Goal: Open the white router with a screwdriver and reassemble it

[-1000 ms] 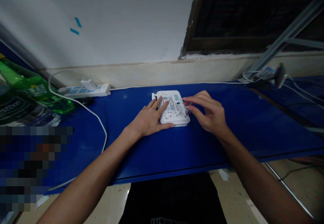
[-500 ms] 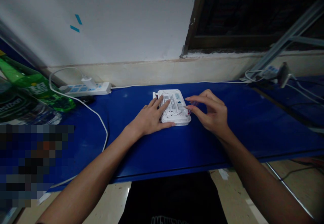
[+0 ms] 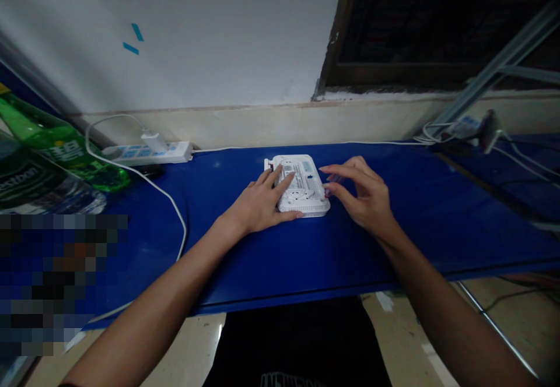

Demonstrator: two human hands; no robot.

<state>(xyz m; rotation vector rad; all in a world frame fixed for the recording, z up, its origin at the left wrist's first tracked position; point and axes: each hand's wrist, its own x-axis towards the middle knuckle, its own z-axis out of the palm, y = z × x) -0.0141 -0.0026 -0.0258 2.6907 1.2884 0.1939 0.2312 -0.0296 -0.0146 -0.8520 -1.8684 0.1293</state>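
- A white plastic router (image 3: pixel 303 186) lies flat, underside up, on the blue table top (image 3: pixel 280 261), straight ahead of the person and between the two hands. Rows of small vent holes cover it, and its printed label has a blue patch, but the small print is too blurred to read.
- The left hand (image 3: pixel 258 203) is open, with its fingers spread across the router's left half and its thumb along the near edge. It presses down rather than grips.
- The right hand (image 3: pixel 361 192) is half open, with curled fingers (image 3: pixel 345 168) just beside the router's right edge. A tiny reddish bit (image 3: pixel 335 180) sits by the fingertips; whether the hand has hold of it, I cannot tell.
- At far left lie a green bottle (image 3: pixel 56 148) with white lettering and a clear bottle (image 3: pixel 26 180) whose dark label seems to read "estbon", cut off by the frame.
- Behind them, a white power strip (image 3: pixel 149 154) with blue markings holds a white plug (image 3: pixel 153 141). A white cable (image 3: pixel 161 200) curves from it across the table.
- A pixelated patch (image 3: pixel 56 282) hides the lower left corner.
- Two blue tape marks (image 3: pixel 133 40) dot the white wall.
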